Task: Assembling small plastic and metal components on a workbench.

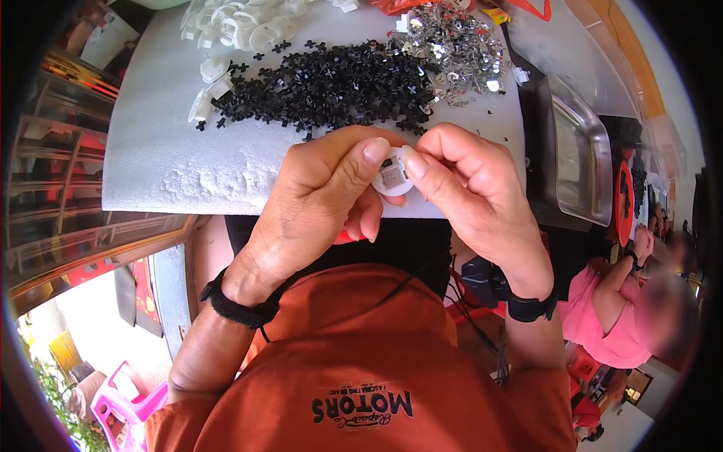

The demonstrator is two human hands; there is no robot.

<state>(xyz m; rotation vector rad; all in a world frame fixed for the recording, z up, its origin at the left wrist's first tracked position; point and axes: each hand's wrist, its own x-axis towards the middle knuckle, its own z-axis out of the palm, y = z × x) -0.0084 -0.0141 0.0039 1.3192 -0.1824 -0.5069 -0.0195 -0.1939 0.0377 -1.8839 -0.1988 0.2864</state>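
A small round white plastic part [391, 183] with square recesses sits between my two hands, just over the near edge of the foam-covered table. My left hand [320, 184] grips it from the left, thumb on its upper edge and fingers curled beneath. From the right, my right hand [478, 184] is closed on the same part, its thumb pressed at the rim. Whether a smaller piece lies under that thumb cannot be made out. Beyond my hands lies a wide heap of small black cross-shaped pieces [331, 83]. A pile of small shiny metal pieces [459, 49] adjoins it on the right.
More white plastic parts [241, 22] are heaped at the far left of the white foam sheet [151, 151]. An empty metal tray [580, 151] stands to the right. A pink plastic stool [132, 399] is at lower left; another person in pink [602, 316] sits at right.
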